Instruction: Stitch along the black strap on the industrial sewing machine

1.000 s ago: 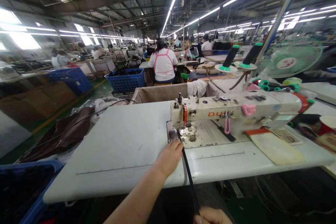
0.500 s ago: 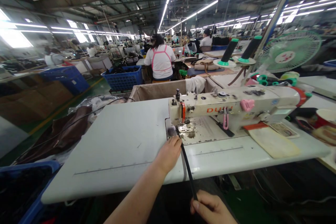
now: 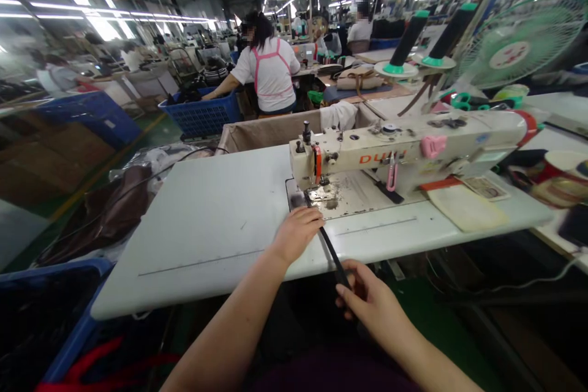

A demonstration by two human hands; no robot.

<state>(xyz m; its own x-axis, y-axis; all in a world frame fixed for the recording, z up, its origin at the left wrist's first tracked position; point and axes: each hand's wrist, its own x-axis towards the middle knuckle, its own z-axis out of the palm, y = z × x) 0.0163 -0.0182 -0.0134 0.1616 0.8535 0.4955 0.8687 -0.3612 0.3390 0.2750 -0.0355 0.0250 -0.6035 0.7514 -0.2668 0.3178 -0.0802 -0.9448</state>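
A narrow black strip (image 3: pixel 331 248) runs from near the needle area of a white sewing machine (image 3: pixel 349 153) down over the table's front edge. My left hand (image 3: pixel 301 229) lies on the strip just in front of the machine's metal plate, fingers together and pressing it down. Beyond the table edge, my right hand (image 3: pixel 361 291) pinches the strip between thumb and fingers. Pink snips (image 3: pixel 392 173) hang on the machine's front, and a dark flat piece (image 3: pixel 389 192) rests on the machine bed behind them.
A blue crate (image 3: pixel 82 282) stands at the lower left. A cream pad (image 3: pixel 463 205) lies on the white table (image 3: pixel 206 214) at the right. Thread cones (image 3: pixel 407 43) and a green fan (image 3: pixel 509 55) stand behind. Ahead, a person in white (image 3: pixel 273 73) reaches into a blue basket (image 3: pixel 202 113).
The view has tipped downward. My right hand has come up closer to the table edge, still gripping the strip. The person ahead has stretched an arm into the blue basket.
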